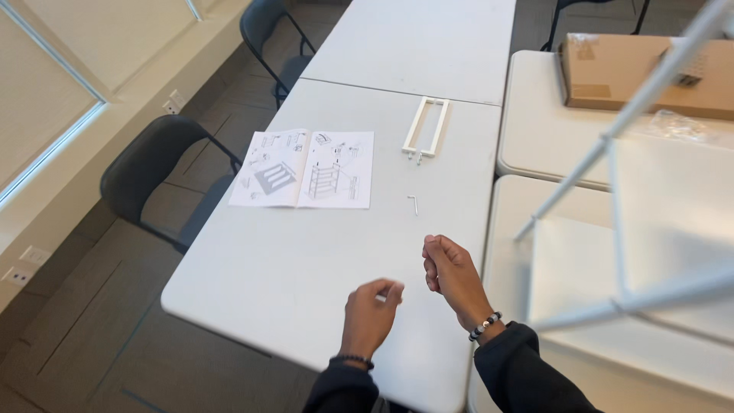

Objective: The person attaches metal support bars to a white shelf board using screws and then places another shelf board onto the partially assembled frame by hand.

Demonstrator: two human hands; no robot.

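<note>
My left hand (368, 312) hovers low over the near edge of the white table (290, 260), fingers curled in with thumb and forefinger pinched on a small pale part (381, 295) (too tiny for me to say what kind). My right hand (449, 274) is just beside it, a little higher and further in, fingers folded loosely toward the palm; whether anything sits inside that curl I cannot tell. A beaded bracelet (485, 326) rings my right wrist, a darker band (351, 359) my left, and both dark sleeves run off the bottom of the view.

Beyond my right hand, well apart from it, a small L-shaped hex key (414, 204) lies flat on the table. To its left an open instruction booklet (304, 169) lies spread, its pages showing line drawings of a shelf. Further back, near the table's far edge, a white metal rail piece (427, 127) shaped like a narrow rectangle lies flat, with a couple of little fittings at its near end.

On my right, a white metal frame (612, 199) of thin tubes stands close to the camera, blurred, over the neighbouring table. A cardboard box (612, 73) rests on the table behind that, with a clear plastic bag (677, 125) just in front of it. Two dark chairs (153, 164) stand along the table's left side.
</note>
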